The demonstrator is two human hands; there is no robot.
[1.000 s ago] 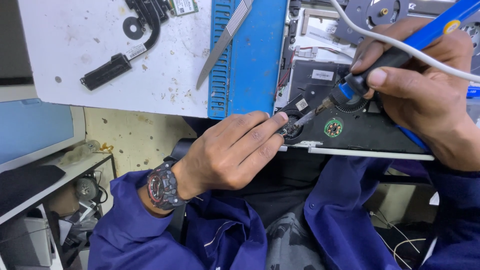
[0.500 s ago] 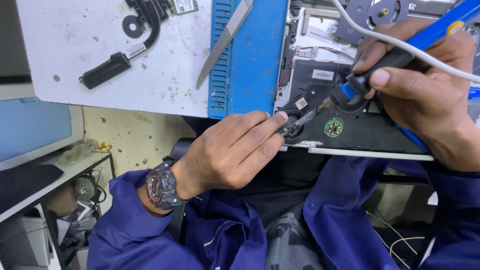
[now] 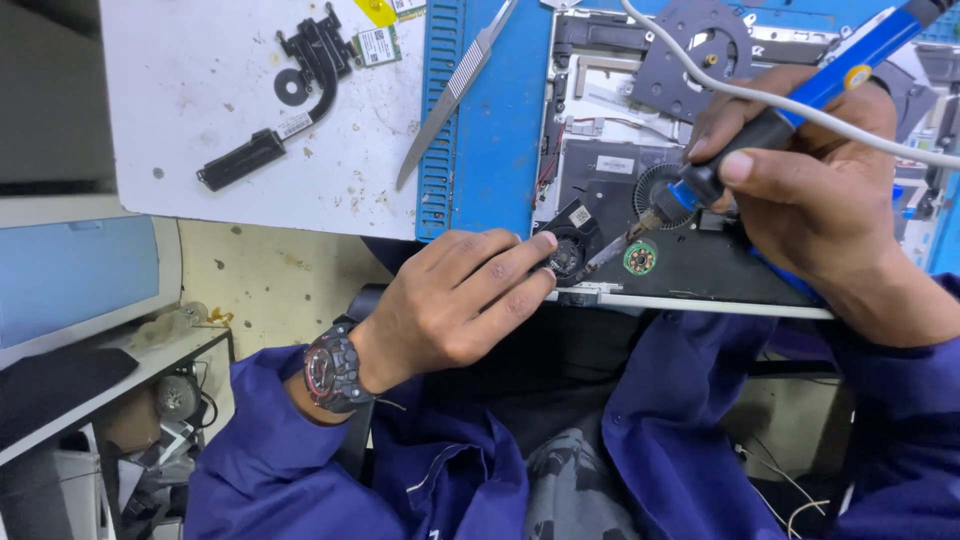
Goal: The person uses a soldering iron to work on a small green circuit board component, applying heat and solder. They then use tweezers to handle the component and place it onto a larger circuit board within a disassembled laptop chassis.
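The small black fan point(image 3: 568, 250) sits at the near edge of the opened laptop base point(image 3: 700, 270), which lies on the worktop right in front of the person. It looks lifted out of its bay and is kept where both hands can meet over it. The left hand point(image 3: 450, 300) lies flat beside it, index and middle fingers point(image 3: 520, 250) stretched out and pressed close together against the fan's housing, seemingly to pin it so it cannot slide under the tool. Whether something thin is also nipped under those fingertips I cannot tell.

The right hand point(image 3: 810, 190) grips a blue-handled soldering iron point(image 3: 760, 130) like a thick pen, thumb and fingers wrapped tight near the front collar, which gives fine control over the tip. The tip slants down and left to a spot just beside the fan, next to a small green round coil piece point(image 3: 640, 259). The iron's white cord point(image 3: 800, 105) trails up and over the hand, out of the way of the tip.

Farther out, a blue mat point(image 3: 490, 130) lies under the laptop, probably to protect both. A pair of metal tweezers point(image 3: 455, 90) rests across its ribbed edge, within reach. On the white board point(image 3: 200, 130) to the left lie a black heat pipe assembly point(image 3: 290, 90) and a small green card point(image 3: 378, 45), set well apart from the heat.
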